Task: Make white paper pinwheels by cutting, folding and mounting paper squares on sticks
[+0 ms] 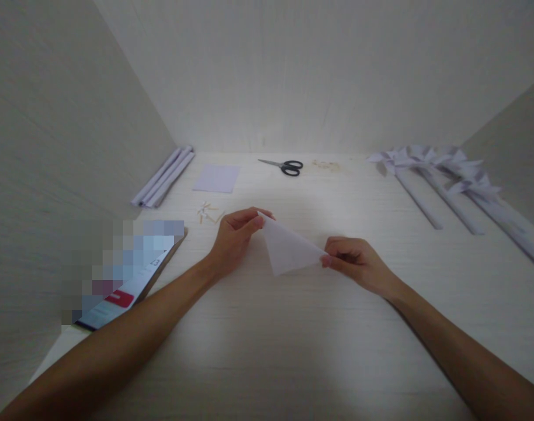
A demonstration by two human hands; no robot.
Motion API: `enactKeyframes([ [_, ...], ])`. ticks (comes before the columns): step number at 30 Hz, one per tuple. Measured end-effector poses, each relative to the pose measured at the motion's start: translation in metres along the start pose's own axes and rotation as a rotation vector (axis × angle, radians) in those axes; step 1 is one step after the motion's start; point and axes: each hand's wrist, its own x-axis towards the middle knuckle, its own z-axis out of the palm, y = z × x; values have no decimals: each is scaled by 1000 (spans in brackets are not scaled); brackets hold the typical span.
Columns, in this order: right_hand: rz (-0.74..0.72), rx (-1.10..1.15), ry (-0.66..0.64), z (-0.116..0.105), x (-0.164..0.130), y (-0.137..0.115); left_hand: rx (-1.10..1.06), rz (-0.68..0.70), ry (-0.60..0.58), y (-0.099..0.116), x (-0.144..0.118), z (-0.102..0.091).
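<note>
A white sheet of paper (288,248), folded into a triangle, is stretched between my two hands above the table. My left hand (238,237) pinches its upper left corner between thumb and fingers. At the right corner, my right hand (354,263) has the paper pinched between thumb and curled fingers. The folded edge runs along the top, slanting down to the right, and the loose point hangs toward me. Just left of my left hand lie several short, thin sticks (208,211) with pale ends.
At the back are black-handled scissors (288,167), a square paper stack (217,178) and small tan bits (326,165). Rolled paper tubes (164,178) lie back left. Several paper pinwheels (442,166) on paper sticks lie right. A partly blurred box (139,280) stands left. Walls enclose the table.
</note>
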Motion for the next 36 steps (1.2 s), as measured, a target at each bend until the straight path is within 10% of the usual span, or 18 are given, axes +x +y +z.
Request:
enactKeyframes([
  [36, -33, -104, -37, -1, 0, 2, 66, 133, -32, -2, 3, -3],
])
